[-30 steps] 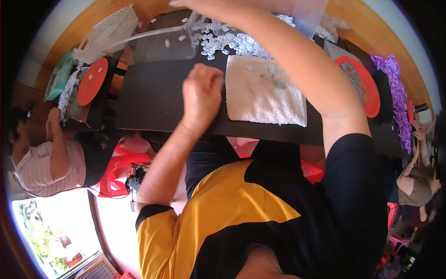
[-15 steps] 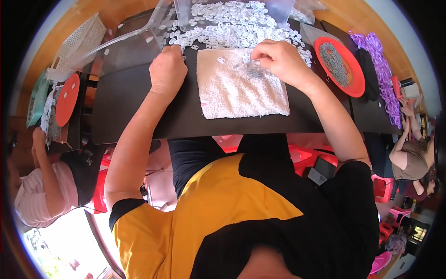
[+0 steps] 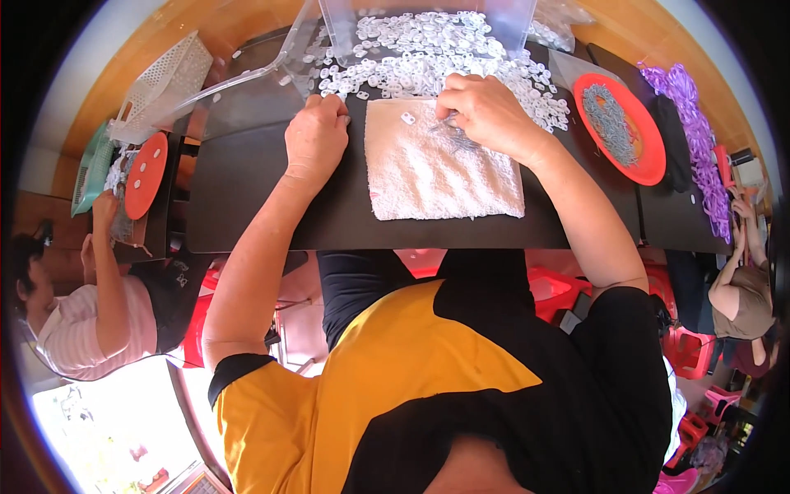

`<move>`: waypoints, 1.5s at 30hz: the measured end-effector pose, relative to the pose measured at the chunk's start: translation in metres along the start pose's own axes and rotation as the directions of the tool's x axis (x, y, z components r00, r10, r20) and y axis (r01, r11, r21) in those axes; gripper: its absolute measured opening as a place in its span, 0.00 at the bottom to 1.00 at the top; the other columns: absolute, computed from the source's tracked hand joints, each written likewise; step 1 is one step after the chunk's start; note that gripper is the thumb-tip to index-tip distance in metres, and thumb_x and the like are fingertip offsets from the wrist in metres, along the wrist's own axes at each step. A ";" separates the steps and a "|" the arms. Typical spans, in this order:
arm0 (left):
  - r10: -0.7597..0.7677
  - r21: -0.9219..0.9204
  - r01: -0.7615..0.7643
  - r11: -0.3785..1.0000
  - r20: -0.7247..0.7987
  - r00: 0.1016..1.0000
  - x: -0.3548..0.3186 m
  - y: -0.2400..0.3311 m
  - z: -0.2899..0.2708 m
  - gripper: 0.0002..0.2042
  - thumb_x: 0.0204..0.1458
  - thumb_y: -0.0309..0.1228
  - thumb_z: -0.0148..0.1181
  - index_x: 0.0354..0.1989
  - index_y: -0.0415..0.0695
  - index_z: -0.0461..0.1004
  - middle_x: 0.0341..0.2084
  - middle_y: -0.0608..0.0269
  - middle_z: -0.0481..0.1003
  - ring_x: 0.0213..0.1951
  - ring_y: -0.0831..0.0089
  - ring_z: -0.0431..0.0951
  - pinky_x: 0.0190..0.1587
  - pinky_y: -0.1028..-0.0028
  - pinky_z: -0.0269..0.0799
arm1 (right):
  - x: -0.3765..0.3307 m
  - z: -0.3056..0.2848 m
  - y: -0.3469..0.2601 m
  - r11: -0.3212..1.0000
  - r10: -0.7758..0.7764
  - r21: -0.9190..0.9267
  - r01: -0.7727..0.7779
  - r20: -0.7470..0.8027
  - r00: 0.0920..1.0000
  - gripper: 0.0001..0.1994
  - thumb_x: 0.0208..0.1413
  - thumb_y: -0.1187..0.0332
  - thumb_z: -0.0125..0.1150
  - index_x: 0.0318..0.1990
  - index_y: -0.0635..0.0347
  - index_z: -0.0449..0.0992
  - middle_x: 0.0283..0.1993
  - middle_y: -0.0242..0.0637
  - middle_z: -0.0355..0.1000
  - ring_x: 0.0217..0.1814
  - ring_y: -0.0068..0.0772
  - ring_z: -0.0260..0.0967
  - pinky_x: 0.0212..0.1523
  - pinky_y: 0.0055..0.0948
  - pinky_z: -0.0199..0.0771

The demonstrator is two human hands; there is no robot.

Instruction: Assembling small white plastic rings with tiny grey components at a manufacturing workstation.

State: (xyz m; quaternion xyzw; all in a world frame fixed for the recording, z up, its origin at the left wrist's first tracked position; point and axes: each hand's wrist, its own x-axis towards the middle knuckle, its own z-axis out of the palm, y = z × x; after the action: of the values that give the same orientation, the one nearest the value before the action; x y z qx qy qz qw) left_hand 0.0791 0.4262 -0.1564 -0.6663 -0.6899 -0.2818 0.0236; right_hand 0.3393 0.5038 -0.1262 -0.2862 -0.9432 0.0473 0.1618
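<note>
My left hand (image 3: 317, 136) rests on the black table (image 3: 247, 189) with its fingers curled. Its fingertips touch the near edge of a pile of small white plastic pieces (image 3: 428, 62); whether it holds one is hidden. My right hand (image 3: 490, 111) sits on the far edge of a white towel (image 3: 444, 177), pinching a small bunch of thin grey metal pieces (image 3: 454, 133). One white piece (image 3: 407, 118) lies alone on the towel. Behind the pile stands a clear plastic bin (image 3: 346, 20).
A red plate (image 3: 650, 160) of grey metal pieces sits to the right, with purple items (image 3: 695, 123) beyond it. A white basket (image 3: 164, 78) lies at the far left. One person (image 3: 99, 313) works on the left near another red plate (image 3: 144, 173); another person (image 3: 745, 288) sits on the right.
My right arm came back from a far reach across the table and settled on the towel with the metal pieces. My left hand slid forward to the edge of the white pile.
</note>
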 end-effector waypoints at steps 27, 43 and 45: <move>-0.179 -0.141 0.193 0.971 0.103 0.978 0.000 -0.009 -0.008 0.07 0.45 0.27 0.63 0.33 0.40 0.75 0.35 0.51 0.76 0.38 0.52 0.77 0.41 0.61 0.71 | -0.019 -0.006 -0.010 0.511 0.237 0.846 -0.149 0.028 0.971 0.03 0.52 0.81 0.58 0.33 0.65 0.74 0.33 0.27 0.72 0.35 0.14 0.68 0.40 0.18 0.69; -0.162 -0.440 0.197 0.876 0.117 0.980 -0.008 -0.003 -0.010 0.08 0.41 0.21 0.66 0.30 0.37 0.75 0.23 0.62 0.75 0.27 0.75 0.74 0.32 0.75 0.69 | -0.021 -0.006 -0.010 0.503 0.279 0.858 -0.109 -0.042 0.959 0.06 0.50 0.81 0.55 0.37 0.66 0.75 0.31 0.28 0.71 0.35 0.16 0.67 0.38 0.20 0.68; -0.185 -0.579 0.226 0.783 0.130 0.974 -0.014 0.005 -0.013 0.07 0.42 0.20 0.65 0.30 0.37 0.75 0.22 0.65 0.74 0.26 0.80 0.72 0.30 0.78 0.68 | -0.020 -0.005 -0.009 0.511 0.277 0.853 -0.104 -0.049 0.959 0.07 0.50 0.81 0.55 0.37 0.66 0.75 0.31 0.29 0.71 0.35 0.16 0.67 0.38 0.20 0.68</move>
State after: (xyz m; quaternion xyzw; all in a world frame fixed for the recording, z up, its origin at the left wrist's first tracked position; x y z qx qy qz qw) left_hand 0.0808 0.4078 -0.1498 -0.5703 -0.6368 -0.4610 -0.2383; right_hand 0.3515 0.4850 -0.1254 -0.2777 -0.7465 0.4876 0.3575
